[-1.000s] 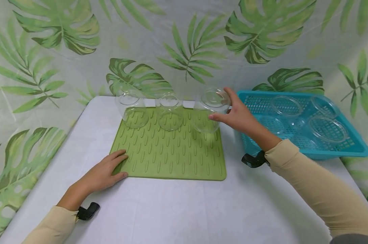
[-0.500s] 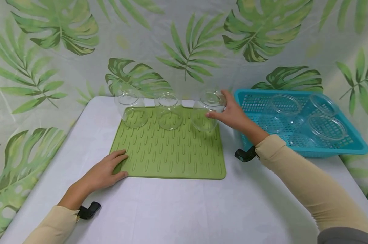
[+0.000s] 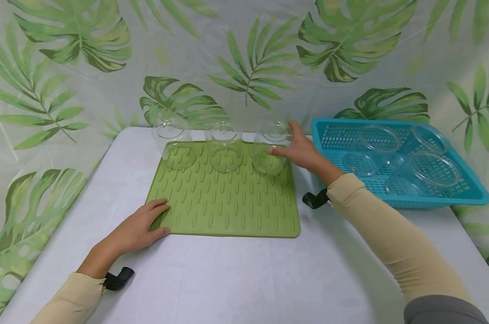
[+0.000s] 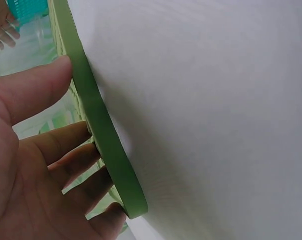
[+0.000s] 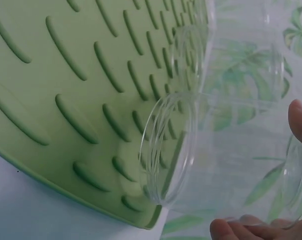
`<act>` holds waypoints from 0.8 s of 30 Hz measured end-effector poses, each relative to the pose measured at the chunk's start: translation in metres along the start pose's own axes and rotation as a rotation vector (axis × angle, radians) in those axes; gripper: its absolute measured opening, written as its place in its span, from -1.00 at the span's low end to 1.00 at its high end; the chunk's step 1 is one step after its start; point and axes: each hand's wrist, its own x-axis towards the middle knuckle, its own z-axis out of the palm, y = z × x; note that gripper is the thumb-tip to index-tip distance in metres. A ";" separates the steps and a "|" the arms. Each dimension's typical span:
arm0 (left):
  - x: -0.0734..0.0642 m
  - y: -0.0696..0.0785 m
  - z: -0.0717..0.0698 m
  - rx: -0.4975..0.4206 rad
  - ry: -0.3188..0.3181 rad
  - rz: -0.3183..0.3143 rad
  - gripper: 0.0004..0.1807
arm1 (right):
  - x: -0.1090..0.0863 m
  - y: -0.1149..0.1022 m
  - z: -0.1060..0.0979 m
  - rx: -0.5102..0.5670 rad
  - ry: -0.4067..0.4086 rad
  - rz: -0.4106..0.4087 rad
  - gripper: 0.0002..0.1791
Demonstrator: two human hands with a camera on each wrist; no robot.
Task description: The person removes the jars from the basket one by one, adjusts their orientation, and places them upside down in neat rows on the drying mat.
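At the back right of the green ridged mat [image 3: 224, 207], my right hand [image 3: 305, 150] holds a clear jar [image 3: 268, 157], thumb on the near side and fingers behind. This jar stands bottom up, and the right wrist view shows its ringed rim [image 5: 173, 150] right at the mat. To its left stand two more upturned clear jars, a middle one [image 3: 226, 155] and a left one [image 3: 179, 155], in a row along the mat's back edge. My left hand [image 3: 136, 227] rests on the mat's front left corner, its fingertips [image 4: 103, 177] against the edge in the left wrist view.
A blue perforated basket [image 3: 422, 203] stands right of the mat with several clear jars [image 3: 434, 171] inside, mouths up. White cloth [image 3: 228, 279] covers the table. A leaf-patterned curtain [image 3: 268, 54] hangs close behind it.
My right hand has shifted the held jar left and slightly back and down, nearer the middle jar. The left hand has stayed in place on the mat.
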 end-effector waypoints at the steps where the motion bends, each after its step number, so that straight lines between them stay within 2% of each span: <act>1: 0.000 0.000 0.000 0.000 0.000 0.002 -0.32 | 0.001 0.001 0.001 0.002 -0.006 0.006 0.27; 24: 0.001 -0.001 0.001 0.010 0.010 0.007 -0.33 | 0.010 0.002 0.007 0.022 -0.026 0.037 0.27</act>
